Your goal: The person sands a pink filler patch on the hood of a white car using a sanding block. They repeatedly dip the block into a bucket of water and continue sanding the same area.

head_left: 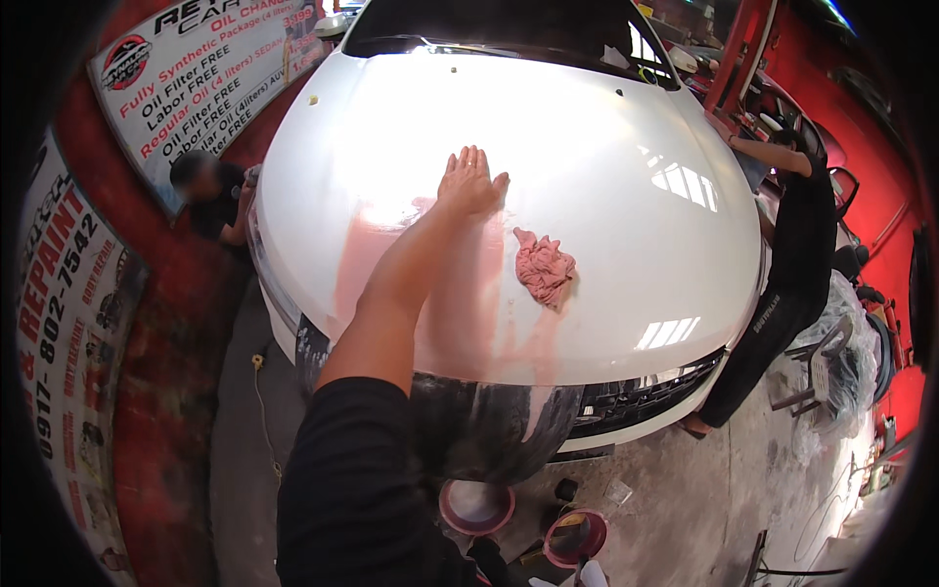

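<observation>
My left hand [473,182] lies palm down on the white car hood [626,245], fingers stretched out toward the windshield and the thumb apart. Nothing shows in its grip. Beneath and beside the forearm spreads a pinkish patch [377,259] on the hood, with streaks running down to the front edge. Right of the hand rests a crumpled pink cloth [545,269], apart from it. My right hand is out of the picture.
Two round reddish tubs [476,507] stand on the floor below the bumper. One person [210,201] is at the car's left side, another [797,235] leans in at its right. A cable [266,421] trails along the floor. Plastic sheeting [846,357] lies at right.
</observation>
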`<state>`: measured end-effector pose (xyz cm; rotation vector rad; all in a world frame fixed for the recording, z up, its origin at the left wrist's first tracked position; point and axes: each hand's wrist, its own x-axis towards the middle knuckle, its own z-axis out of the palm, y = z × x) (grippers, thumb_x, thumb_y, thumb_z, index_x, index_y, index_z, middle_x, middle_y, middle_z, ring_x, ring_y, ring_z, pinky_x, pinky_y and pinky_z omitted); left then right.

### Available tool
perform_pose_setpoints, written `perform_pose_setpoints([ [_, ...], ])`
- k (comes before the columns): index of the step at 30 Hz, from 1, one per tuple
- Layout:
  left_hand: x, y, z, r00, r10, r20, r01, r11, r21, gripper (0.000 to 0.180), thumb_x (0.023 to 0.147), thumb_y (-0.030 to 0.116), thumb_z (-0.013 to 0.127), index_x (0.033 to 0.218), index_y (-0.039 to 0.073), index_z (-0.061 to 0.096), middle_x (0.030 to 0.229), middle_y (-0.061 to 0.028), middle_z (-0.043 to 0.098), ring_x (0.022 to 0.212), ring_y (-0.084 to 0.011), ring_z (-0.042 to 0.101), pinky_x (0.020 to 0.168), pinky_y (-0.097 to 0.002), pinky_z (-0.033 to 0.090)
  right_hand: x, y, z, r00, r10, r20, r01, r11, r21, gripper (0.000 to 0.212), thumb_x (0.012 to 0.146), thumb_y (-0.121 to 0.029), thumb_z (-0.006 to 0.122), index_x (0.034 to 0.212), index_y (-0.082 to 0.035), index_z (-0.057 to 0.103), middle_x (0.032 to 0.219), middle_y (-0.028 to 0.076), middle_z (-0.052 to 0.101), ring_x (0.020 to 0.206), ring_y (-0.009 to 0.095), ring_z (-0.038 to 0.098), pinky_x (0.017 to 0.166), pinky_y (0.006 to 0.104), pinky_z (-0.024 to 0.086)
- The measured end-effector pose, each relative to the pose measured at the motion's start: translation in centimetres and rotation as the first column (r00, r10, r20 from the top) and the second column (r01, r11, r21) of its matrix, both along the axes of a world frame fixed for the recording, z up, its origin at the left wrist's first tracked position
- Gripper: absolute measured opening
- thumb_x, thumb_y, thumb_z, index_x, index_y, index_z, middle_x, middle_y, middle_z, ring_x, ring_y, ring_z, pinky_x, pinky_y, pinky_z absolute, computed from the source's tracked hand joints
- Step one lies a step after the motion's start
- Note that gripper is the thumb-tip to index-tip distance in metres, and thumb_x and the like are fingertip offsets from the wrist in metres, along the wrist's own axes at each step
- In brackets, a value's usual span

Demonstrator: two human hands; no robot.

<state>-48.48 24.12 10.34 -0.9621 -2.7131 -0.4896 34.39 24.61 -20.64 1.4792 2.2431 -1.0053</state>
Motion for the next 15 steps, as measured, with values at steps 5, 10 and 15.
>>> perform_pose_setpoints([
  [5,8.1,-7.3,-2.0,0.997,-0.078,-0.018,0.078,0.997,-0.014,0.083,0.108,0.051,0.037,0.161,-0.012,0.025,0.171,-0.0275,0.026,0.162,-0.0369,0.018,0.133,-0.0467,0.011,-2.4,-2.3,1.9,0.996,-0.064,-0.065,0.067,0.997,0.047,0.064,0.079,-0.03,0.078,0.141,-0.014,0.068,0.102,0.021,0.078,0.096,0.036,0.077,0.083,0.0454,0.059],
  [10,14.0,-14.2,-5.7,0.987,-0.13,-0.096,0.138,0.987,0.085,0.084,0.105,0.052,0.045,0.16,-0.011,0.031,0.168,-0.0299,0.03,0.16,-0.0388,0.024,0.132,-0.0502,0.014,-14.1,-3.6,7.4,0.942,0.01,-0.336,0.012,0.998,0.063,0.055,0.088,-0.02,0.073,0.142,-0.011,0.067,0.112,0.019,0.078,0.103,0.027,0.076,0.089,0.0379,0.056],
  [15,17.8,-17.9,-9.3,0.965,-0.173,-0.195,0.204,0.966,0.156,0.079,0.103,0.044,0.054,0.156,-0.012,0.036,0.166,-0.0303,0.034,0.157,-0.0422,0.031,0.13,-0.0536,0.02,-18.0,-4.0,10.1,0.907,-0.013,-0.422,0.019,1.0,0.01,0.053,0.09,-0.017,0.069,0.142,-0.006,0.066,0.124,0.017,0.077,0.119,0.029,0.072,0.101,0.0369,0.053],
])
